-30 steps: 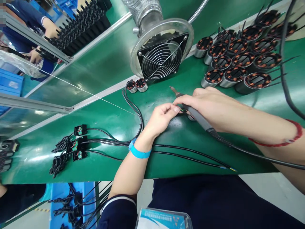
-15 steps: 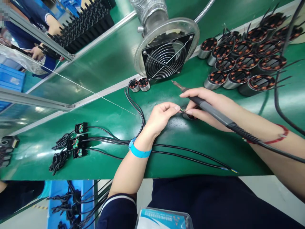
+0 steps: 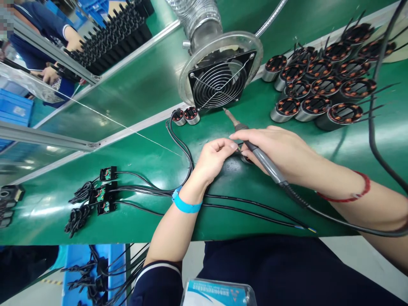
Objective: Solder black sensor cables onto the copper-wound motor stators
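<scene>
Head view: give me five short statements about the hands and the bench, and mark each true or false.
1. The right hand holds a soldering iron. True.
2. The left hand wears a red wristband. False: its wristband is blue.
3. The fan stands behind the hands. True.
4. The coils lie by the left elbow. False: they sit far right.
5. The iron's tip touches the fan. False: it stops short.

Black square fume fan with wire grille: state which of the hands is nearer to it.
Right. The right hand lies just below the fan, holding the soldering iron; the left hand sits lower-left.
</scene>
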Available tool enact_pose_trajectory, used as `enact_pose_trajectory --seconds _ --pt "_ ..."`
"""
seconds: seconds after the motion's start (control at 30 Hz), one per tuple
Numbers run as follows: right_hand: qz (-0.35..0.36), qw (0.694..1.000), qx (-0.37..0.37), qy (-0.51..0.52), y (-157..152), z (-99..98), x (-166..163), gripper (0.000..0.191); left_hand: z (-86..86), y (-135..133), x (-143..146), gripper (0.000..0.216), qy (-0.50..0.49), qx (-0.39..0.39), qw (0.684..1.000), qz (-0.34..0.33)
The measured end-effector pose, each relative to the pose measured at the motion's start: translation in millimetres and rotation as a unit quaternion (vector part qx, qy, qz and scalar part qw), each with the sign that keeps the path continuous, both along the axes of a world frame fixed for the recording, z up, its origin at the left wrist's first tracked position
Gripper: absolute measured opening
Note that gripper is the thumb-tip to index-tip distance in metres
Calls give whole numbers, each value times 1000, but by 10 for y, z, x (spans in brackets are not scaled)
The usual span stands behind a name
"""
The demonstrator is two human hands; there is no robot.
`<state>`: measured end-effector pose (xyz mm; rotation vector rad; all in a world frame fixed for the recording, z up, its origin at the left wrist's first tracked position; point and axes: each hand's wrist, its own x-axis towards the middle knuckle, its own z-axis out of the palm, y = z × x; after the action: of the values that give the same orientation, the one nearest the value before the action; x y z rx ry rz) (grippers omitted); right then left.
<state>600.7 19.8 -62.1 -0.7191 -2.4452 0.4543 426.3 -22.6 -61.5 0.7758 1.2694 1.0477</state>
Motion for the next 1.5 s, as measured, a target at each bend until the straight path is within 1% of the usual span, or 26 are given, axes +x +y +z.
enact_pose_trajectory --seconds 0.07,0.17,0.27,0.33,0.47,0.63,0.7,0.77,0.87,0.97,1.07,1.13,1.23,1.3,1.37,1.5 --pt "-8 1000 -28 9 -7 -7 -17 27 3 -5 -3 21 17 4 1000 2" --pt "-44 995 -83 33 -35 -12 -10 30 13 -16 -1 21 32 5 999 -2" --pt "-78 991 -96 43 -65 -8 20 29 18 -25 4 19 30 8 999 -12" --pt "-70 992 -97 40 -67 -15 40 29 14 -27 3 17 26 17 999 -14" --pt "-22 997 -72 32 -17 -39 60 31 -3 -23 -8 17 28 20 999 -9" --pt "20 999 -36 1 59 19 31 29 -19 -13 -19 19 22 28 999 -14" --pt "28 999 -25 -10 62 39 13 29 -22 -8 -23 20 21 28 999 -17" --pt "14 999 -30 -4 40 28 2 28 -25 -4 -29 23 20 24 999 -16" --pt "-22 995 -84 47 -31 -34 3 31 -29 -2 -37 27 17 16 1000 -11" --pt "-50 981 -158 104 -97 -86 15 35 -29 -4 -43 29 10 11 1000 -12" --pt "-65 969 -208 117 -117 -97 19 37 -28 -6 -44 28 1 12 1000 -16" --pt "-55 974 -194 101 -107 -100 12 37 -30 -6 -41 27 7 6 1000 -14" --pt "-21 990 -123 65 -84 -114 -10 36 -35 -3 -32 29 14 -2 1000 -10" --pt "-10 994 -94 52 -79 -117 -25 36 -34 1 -29 29 10 -1 1000 -10" --pt "-20 993 -97 60 -87 -103 -37 35 -25 3 -29 28 9 -5 1000 -11" --pt "-54 983 -147 99 -128 -45 -54 35 10 7 -39 26 21 -10 1000 -15"
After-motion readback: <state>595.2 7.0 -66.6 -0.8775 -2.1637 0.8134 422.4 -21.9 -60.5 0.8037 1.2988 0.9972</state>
